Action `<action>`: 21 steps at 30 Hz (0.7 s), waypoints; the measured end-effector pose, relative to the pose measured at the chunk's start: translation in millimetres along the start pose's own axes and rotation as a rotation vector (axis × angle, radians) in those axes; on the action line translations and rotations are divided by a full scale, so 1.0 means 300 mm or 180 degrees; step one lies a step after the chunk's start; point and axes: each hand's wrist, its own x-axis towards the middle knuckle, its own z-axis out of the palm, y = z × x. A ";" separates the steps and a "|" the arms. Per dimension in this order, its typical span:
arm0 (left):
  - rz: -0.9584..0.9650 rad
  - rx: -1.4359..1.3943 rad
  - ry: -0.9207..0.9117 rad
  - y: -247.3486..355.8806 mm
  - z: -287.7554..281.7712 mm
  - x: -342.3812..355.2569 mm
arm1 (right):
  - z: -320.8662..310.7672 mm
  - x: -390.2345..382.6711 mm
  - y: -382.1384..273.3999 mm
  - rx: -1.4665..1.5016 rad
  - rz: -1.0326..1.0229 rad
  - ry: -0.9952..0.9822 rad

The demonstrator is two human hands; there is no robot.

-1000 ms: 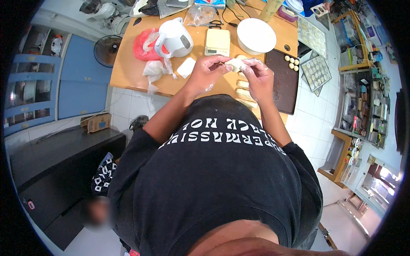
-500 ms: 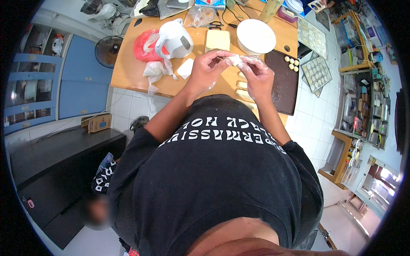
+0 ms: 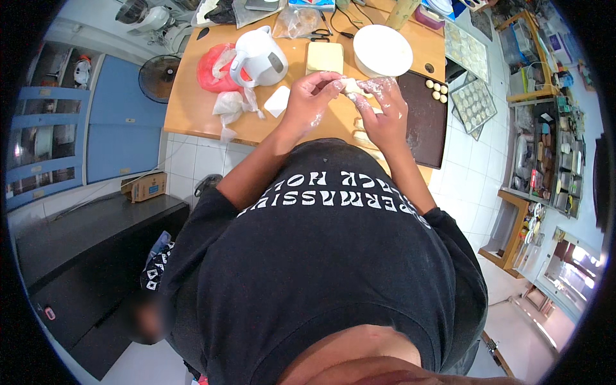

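My left hand (image 3: 308, 102) and my right hand (image 3: 385, 112), both dusted white, pinch a small pale lump of dough (image 3: 350, 86) between their fingertips above the wooden table (image 3: 189, 106). Several pale dough strips (image 3: 361, 136) lie under my right hand, partly hidden by it. A dark brown tray (image 3: 423, 138) beside them holds several small dough balls (image 3: 436, 90) toward its back. Just beyond my fingers is a yellow-topped kitchen scale (image 3: 325, 56). A flat white piece (image 3: 276, 101) rests left of my left hand.
A white bowl (image 3: 383, 50), a kettle (image 3: 262, 54), a pink plastic bag (image 3: 215, 72) and black scissors (image 3: 321, 33) occupy the table. Filled trays (image 3: 473, 106) stand right of it, shelving (image 3: 539, 154) beyond. A partly blurred person (image 3: 146, 317) appears at lower left.
My hands have risen slightly while keeping hold of the dough. The fingers of both have shifted around it, and my right fingers are now more upright.
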 end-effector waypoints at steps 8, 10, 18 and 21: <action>-0.0292 -0.0198 0.0022 0.011 -0.032 0.004 | 0.037 0.001 0.008 0.0551 0.0190 -0.0131; -0.0308 -0.0365 -0.0026 0.010 -0.040 0.011 | 0.060 -0.026 0.024 0.0626 0.0228 -0.0229; -0.0158 -0.0927 0.0177 -0.006 -0.034 0.037 | 0.094 -0.043 0.023 0.3177 0.2106 0.0227; -0.0115 -0.0868 0.0378 -0.023 -0.021 0.040 | 0.098 -0.056 0.026 0.2868 0.1928 -0.0067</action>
